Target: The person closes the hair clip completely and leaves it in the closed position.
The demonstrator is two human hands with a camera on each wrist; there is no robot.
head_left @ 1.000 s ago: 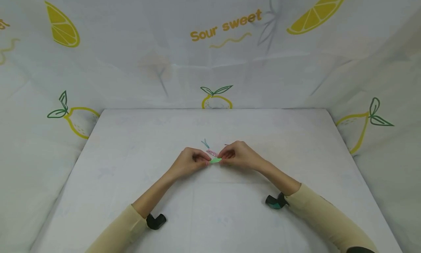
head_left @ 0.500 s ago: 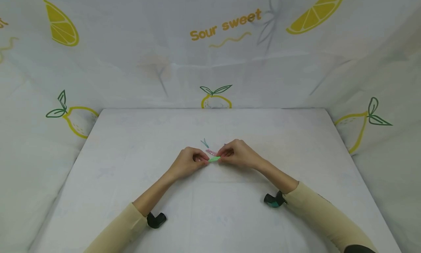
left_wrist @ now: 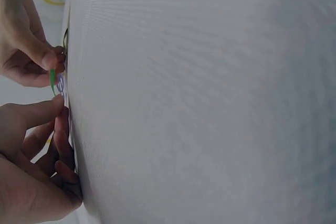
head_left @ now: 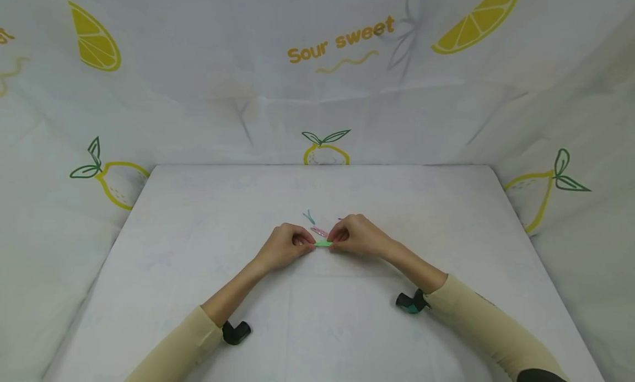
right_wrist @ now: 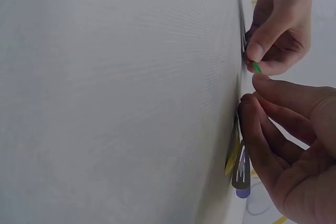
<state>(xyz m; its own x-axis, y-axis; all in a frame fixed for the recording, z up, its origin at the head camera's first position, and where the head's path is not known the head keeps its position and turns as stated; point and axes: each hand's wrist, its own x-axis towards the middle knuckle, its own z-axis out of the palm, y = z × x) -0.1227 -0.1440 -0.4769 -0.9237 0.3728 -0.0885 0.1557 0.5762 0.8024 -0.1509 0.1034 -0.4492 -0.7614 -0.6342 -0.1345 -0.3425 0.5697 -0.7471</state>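
Note:
Between my two hands, low over the white table, is a slim green hair clip (head_left: pixel 323 243). My left hand (head_left: pixel 285 247) pinches its left end between thumb and fingertips. The other end is pinched by my right hand (head_left: pixel 361 237). In the left wrist view the green hair clip (left_wrist: pixel 52 81) bridges both thumbs; in the right wrist view only a short piece of it shows. Just behind it lies a pink hair clip (head_left: pixel 319 231), and beyond that a blue one (head_left: pixel 309 216) spread in a V. My right hand partly hides another small item.
In the right wrist view a metal snap clip (right_wrist: pixel 241 171) and a yellow clip (right_wrist: pixel 231 156) lie beside my right fingers. White cloth with lemon prints covers the table (head_left: pixel 198 205) and the walls (head_left: pixel 198 95) behind and at the sides.
The green hair clip tilted up to the right half a second ago and now lies more level. Both hands keep their pinch and have shifted only slightly.

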